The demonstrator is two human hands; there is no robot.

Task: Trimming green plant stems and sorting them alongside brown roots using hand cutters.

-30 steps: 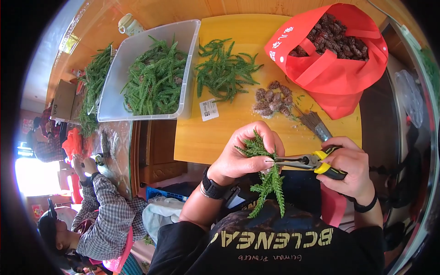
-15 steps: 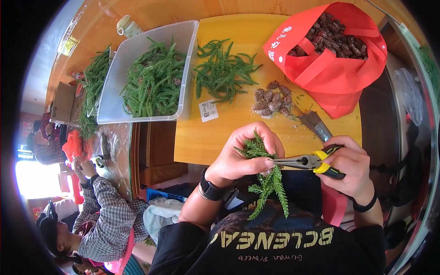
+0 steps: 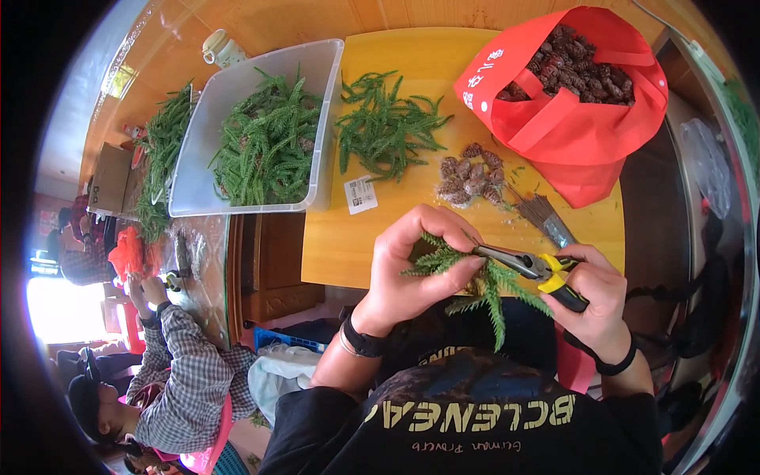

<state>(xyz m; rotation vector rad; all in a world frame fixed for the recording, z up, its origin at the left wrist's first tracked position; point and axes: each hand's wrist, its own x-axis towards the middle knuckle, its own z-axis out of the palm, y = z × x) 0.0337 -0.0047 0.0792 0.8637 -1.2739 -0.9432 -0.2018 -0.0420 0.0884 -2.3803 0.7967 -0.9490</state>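
Between the thumb and fingers of my left hand is a green artificial pine sprig, its fronds spreading down and to the right. My right hand grips needle-nose pliers with yellow and black handles. The plier tips reach the left fingertips at the top of the sprig; whatever they pinch there is too small to make out. Beyond my hands on the yellow table lie a pile of pine cones with whitish tips and a bundle of thin brown stems.
A clear plastic bin of green sprigs stands at the table's left, beside loose sprigs and a white label card. At the right is a red bag full of pine cones. A person in a checked shirt works at the left.
The pliers have tilted, tips now pointing up and left, and my right hand has shifted slightly left. The sprig has turned, its lower fronds swinging to the right.
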